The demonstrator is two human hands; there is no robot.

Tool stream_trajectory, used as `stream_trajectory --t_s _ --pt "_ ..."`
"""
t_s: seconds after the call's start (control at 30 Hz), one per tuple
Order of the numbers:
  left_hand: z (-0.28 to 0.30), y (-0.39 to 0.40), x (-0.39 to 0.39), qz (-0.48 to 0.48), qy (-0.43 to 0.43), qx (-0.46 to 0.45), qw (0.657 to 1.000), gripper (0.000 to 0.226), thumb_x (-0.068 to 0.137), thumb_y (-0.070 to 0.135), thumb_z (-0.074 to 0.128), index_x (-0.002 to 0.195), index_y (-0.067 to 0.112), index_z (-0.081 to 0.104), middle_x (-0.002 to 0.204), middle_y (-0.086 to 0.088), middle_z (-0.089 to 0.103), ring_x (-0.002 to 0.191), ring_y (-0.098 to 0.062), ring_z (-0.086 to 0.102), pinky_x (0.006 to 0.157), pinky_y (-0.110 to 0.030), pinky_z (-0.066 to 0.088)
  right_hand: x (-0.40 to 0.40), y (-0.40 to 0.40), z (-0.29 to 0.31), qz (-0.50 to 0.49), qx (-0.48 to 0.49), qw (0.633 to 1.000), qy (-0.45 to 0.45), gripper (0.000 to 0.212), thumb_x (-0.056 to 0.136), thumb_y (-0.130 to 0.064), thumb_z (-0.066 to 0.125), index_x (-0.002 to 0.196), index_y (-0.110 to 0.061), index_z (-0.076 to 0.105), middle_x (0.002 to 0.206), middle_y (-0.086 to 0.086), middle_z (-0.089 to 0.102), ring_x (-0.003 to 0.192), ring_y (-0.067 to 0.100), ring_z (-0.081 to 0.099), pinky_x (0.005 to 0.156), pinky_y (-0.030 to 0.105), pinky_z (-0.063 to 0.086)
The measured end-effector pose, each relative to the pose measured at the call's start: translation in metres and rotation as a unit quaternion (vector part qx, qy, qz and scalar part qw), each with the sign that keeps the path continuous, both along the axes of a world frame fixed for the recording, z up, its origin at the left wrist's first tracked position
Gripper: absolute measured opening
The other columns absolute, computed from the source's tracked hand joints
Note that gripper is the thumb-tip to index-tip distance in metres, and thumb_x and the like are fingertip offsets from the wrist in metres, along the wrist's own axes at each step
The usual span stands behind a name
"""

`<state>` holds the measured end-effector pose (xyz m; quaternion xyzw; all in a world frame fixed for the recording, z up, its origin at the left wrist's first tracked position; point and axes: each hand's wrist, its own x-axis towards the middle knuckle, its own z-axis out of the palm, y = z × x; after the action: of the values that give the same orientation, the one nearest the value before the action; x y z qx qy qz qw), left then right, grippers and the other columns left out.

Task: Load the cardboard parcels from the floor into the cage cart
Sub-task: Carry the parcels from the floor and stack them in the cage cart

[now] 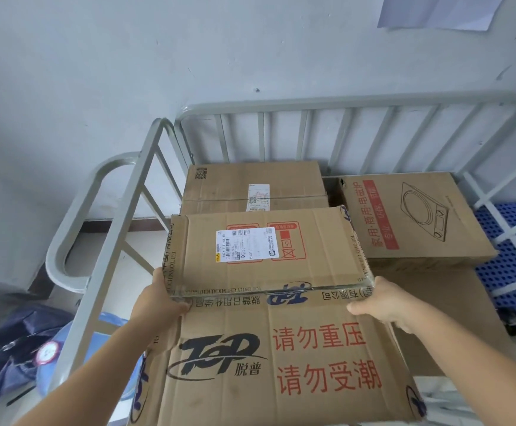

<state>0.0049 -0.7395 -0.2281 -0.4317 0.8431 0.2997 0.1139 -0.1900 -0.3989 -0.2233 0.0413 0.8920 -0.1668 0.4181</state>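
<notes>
I hold a large cardboard parcel [281, 333] printed with "TOP" and red characters, a white shipping label on its top face. My left hand [155, 302] grips its left upper corner and my right hand [382, 302] grips its right upper edge. The parcel is over the near side of the grey metal cage cart [312, 106]. Inside the cart lie two parcels: a plain one with a label [250, 186] at the back left, and one with a cooktop drawing [410, 216] at the back right.
The cart's left rail [121, 229] stands close to my left arm. A white wall rises behind the cart. Blue perforated crates [508, 256] sit to the right, and dark blue bags [20, 348] lie on the floor at the left.
</notes>
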Motion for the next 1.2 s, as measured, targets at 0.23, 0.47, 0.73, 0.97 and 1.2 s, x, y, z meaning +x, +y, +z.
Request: stream_trajectory --t_s 0.23,0.47,0.73,0.97,1.2 --pt "-0.021 -0.011 0.002 0.017 -0.018 0.028 0.999 0.074 0.078 0.011 0.072 0.138 0.013 0.029 0.114 -0.009 0.061 0.088 -0.023 0.058 0.064 -0.029 0.045 0.014 -0.014 -0.028 -0.035 -0.026 0.999 -0.016 0.074 0.077 -0.039 0.077 0.137 -0.014 0.042 0.126 0.007 0.055 0.108 0.026 0.057 0.094 0.041 0.050" --pt "-0.076 -0.022 0.017 0.089 0.009 0.057 0.994 0.061 0.080 0.003 0.064 0.130 0.017 0.032 0.099 -0.002 0.057 0.079 -0.020 0.053 0.055 -0.026 0.038 0.024 -0.040 -0.068 -0.087 -0.051 0.994 -0.038 0.078 0.075 -0.041 0.078 0.140 -0.018 0.042 0.135 0.006 0.052 0.119 0.027 0.053 0.100 0.043 0.046" --pt "-0.128 -0.039 0.011 0.067 0.035 0.071 0.995 0.074 0.074 0.001 0.076 0.131 0.017 0.032 0.109 -0.005 0.057 0.091 -0.023 0.056 0.064 -0.027 0.040 0.030 -0.059 -0.121 -0.131 -0.033 0.991 -0.025 0.083 0.071 -0.041 0.082 0.139 -0.017 0.040 0.137 0.009 0.050 0.120 0.030 0.052 0.100 0.048 0.045" --pt "-0.156 -0.045 0.016 0.056 0.009 0.056 0.997 0.084 0.069 0.008 0.081 0.132 0.025 0.027 0.111 -0.007 0.058 0.091 -0.029 0.061 0.072 -0.041 0.051 0.042 -0.068 -0.146 -0.143 -0.026 0.989 -0.026 0.094 0.079 -0.026 0.079 0.152 -0.015 0.021 0.150 0.012 0.036 0.131 0.033 0.043 0.101 0.045 0.041" --pt "-0.172 -0.046 0.015 0.049 -0.024 0.040 0.998 0.085 0.075 0.008 0.078 0.140 0.019 0.023 0.123 -0.012 0.051 0.092 -0.024 0.052 0.066 -0.032 0.041 0.044 -0.076 -0.158 -0.117 -0.007 0.993 -0.015 0.097 0.077 -0.024 0.081 0.152 -0.018 0.019 0.151 0.013 0.028 0.130 0.035 0.043 0.099 0.049 0.043"
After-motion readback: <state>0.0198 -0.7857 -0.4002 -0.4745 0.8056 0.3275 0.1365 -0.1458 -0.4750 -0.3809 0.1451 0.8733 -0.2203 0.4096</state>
